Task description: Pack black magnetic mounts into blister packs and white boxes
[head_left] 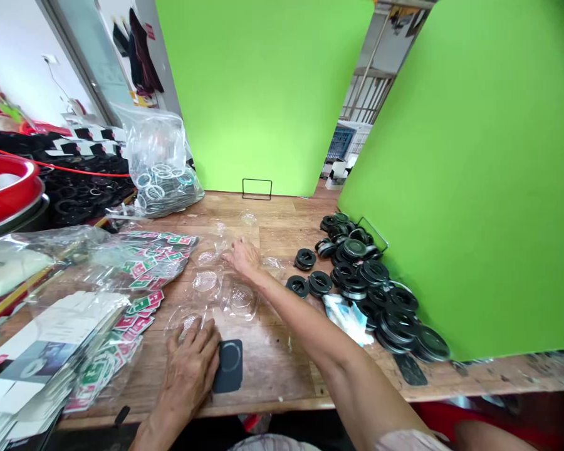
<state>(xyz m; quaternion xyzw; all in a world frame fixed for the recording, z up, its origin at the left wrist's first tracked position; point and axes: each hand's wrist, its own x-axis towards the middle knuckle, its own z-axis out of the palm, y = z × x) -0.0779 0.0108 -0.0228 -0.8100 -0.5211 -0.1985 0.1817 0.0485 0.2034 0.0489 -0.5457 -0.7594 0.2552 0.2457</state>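
Observation:
My left hand lies on the table with its fingers stretched forward, their tips on the edge of a clear plastic tray. Beside it, just to the right, is a dark card with a ring mark. Farther out, my right hand reaches across the table, its fingers drawn together at the rim of another clear plastic tray. Several more clear trays with round, dotted middles, such as a tray and a tray, lie around the two hands.
Black round parts are heaped on the right, with a white-blue packet. On the left are printed boxes, red-green labels and a bag of rings. Green panels stand at the back and right.

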